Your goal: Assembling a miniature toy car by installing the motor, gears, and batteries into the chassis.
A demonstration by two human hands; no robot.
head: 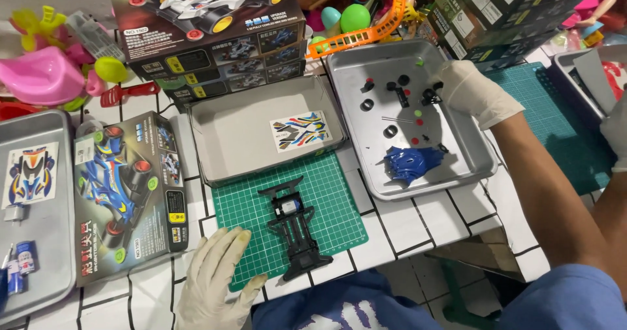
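Observation:
A black toy car chassis [297, 229] with a small motor lies on a green cutting mat [326, 202] in front of me. My gloved left hand [219, 281] rests flat and open on the mat's near left corner, beside the chassis. My gloved right hand [467, 88] reaches into a metal tray [473, 166], its fingers closing on a small black part [431, 96]. The tray also holds black wheels [390, 131], small red and green bits, and a blue car body shell [408, 163].
An open grey box lid [228, 140] with a sticker sheet [300, 131] lies behind the mat. Toy car boxes [127, 193] stand left and behind. Another metal tray [39, 251] sits far left. Plastic toys crowd the back; a second mat [562, 127] lies right.

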